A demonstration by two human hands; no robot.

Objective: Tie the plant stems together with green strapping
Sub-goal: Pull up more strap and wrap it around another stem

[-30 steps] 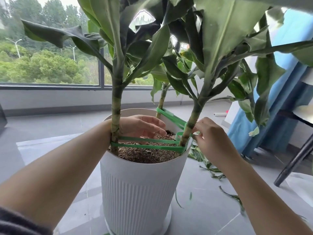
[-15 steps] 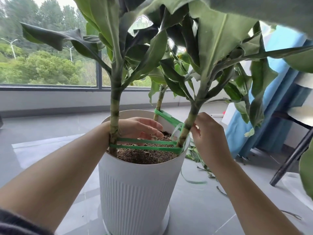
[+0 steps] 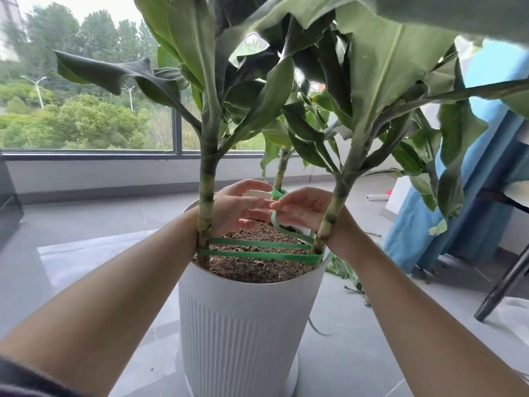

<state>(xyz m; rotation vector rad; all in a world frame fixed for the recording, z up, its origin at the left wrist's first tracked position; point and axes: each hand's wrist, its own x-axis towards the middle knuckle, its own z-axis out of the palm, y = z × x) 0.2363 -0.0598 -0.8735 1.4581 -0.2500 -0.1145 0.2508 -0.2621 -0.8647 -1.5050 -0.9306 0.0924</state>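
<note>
A white ribbed pot [image 3: 240, 333] holds soil and three leafy stems: a left stem [image 3: 206, 202], a right stem [image 3: 329, 219] and a thinner back stem [image 3: 279, 176]. Green strapping [image 3: 257, 250] runs in two bands between the left and right stems, and a loose part [image 3: 276, 222] curves up toward the back stem. My left hand [image 3: 237, 207] and my right hand [image 3: 306, 209] meet above the soil between the stems. The fingers of both pinch the loose strap near the back stem.
Large leaves hang overhead and to the right. A window with a grey sill runs along the back. A blue curtain [image 3: 472, 196] and a dark chair leg [image 3: 503, 285] stand at the right. Cut leaf scraps [image 3: 352, 282] lie on the grey tiled floor.
My right hand has moved from outside the right stem to the inside, over the soil. My left hand has risen toward the back stem. The loose strap now curves between them.
</note>
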